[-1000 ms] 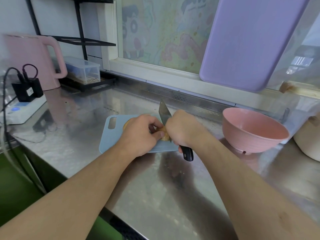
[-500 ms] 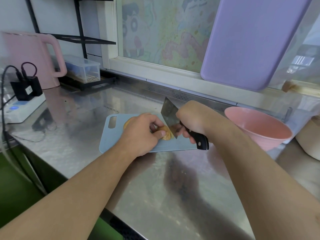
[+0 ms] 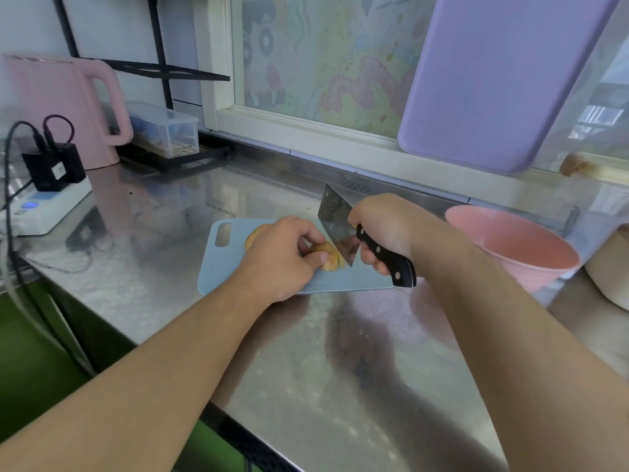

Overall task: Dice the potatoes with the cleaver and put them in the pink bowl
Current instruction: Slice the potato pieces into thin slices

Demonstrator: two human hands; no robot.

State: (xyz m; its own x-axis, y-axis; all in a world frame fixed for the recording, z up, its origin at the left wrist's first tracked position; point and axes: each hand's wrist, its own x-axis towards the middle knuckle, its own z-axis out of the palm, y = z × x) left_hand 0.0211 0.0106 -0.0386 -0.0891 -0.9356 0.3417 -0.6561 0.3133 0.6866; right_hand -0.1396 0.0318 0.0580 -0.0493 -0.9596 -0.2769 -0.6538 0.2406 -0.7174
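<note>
**Dicing in progress: potato on blue board, cleaver raised**

Holding the potato piece (image 3: 326,256) down on the blue cutting board (image 3: 354,282) with my left hand (image 3: 282,257); thumb and fingers (image 3: 320,257) are curled onto it, pinching it in place. A second potato piece (image 3: 253,235) shows at the 10 o'clock side of that hand, mostly hidden behind it.

Item, right hand (image 3: 384,229): fingers wrapped tight round the black riveted handle of the cleaver (image 3: 337,226). The blade stands tilted, its lower corner just beside the cut face of the potato at its 3 o'clock side; whether the edge touches the board I cannot tell.

Item, pink bowl (image 3: 517,247): on the steel table (image 3: 306,352) at 3 o'clock of the board, well apart from the potato. No pieces are visible inside from this angle.

Item, surroundings: pink kettle (image 3: 68,107) at far 10 o'clock, power strip (image 3: 47,206) at 9 o'clock, lilac board (image 3: 503,76) leaning at the window.

Step in hand, as I judge it: slicing, early in the task. Next move calls for bringing the blade straight down just beside my left fingertips, keeping them tucked back from the edge.
</note>
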